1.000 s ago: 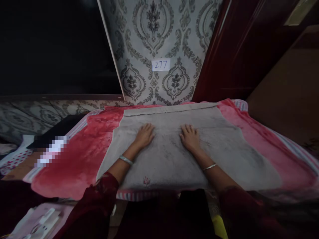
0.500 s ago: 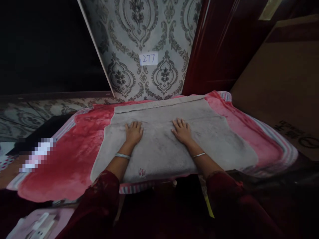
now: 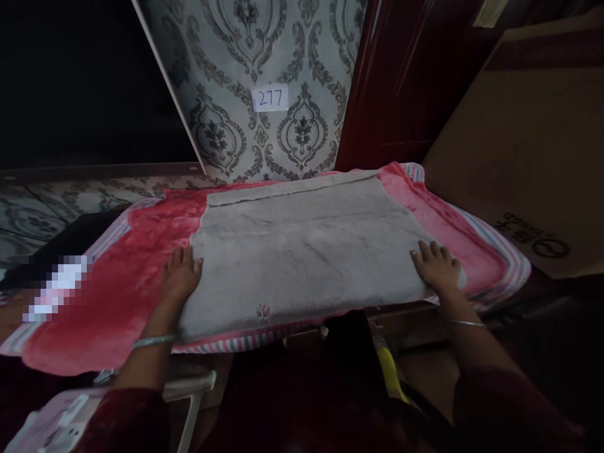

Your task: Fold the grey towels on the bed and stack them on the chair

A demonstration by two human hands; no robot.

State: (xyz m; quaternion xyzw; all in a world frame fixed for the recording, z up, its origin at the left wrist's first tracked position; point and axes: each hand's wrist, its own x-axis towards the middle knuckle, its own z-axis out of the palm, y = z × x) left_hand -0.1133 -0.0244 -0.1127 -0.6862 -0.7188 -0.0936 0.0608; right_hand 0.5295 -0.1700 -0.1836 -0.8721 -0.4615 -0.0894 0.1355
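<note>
A grey plush cloth [image 3: 302, 251], with a small red motif near its front edge, lies spread over a red and pink blanket [image 3: 108, 296] with a striped border. Its far edge shows a folded strip. My left hand [image 3: 180, 272] rests with fingers apart at the cloth's left edge, partly over the red blanket. Near the cloth's right edge, my right hand [image 3: 436, 265] lies flat, fingers spread. Neither hand grips anything. A bracelet circles each wrist.
A dark screen [image 3: 89, 88] stands at the back left. Behind the blanket is patterned wallpaper with a paper label [image 3: 270, 98] reading 277. A large cardboard box [image 3: 533, 157] stands at right. A pink-topped stool or chair [image 3: 61, 409] sits at lower left.
My hands have moved apart from the middle of the grey cloth out to its left and right edges. The view has shifted slightly.
</note>
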